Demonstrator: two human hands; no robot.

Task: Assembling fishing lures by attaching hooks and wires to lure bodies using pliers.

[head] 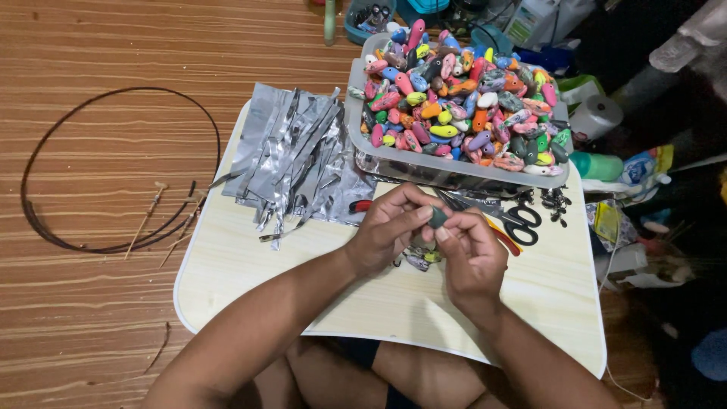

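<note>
A small dark green piece (438, 217) is held between the two hands above the pale lap table (560, 303), just in front of the clear plastic tub (454, 168). Only its rounded end shows, so I cannot tell its long axis or which way it points. The left hand (390, 227) closes its thumb and fingers on the piece from the left side, and the right hand (473, 254) pinches it from the right with thumb and forefinger, the other fingers curled in.

The tub stands at the far side of the table and is heaped with many small colourful oval pieces (462, 98). Just to the left of the tub lies a pile of silver foil strips (295, 155). Just in front of the tub, to the right of the hands, lie black-handled scissors (519, 221). Well to the left of the tub, on the wooden floor, a loop of dark wire (45, 144) lies.
</note>
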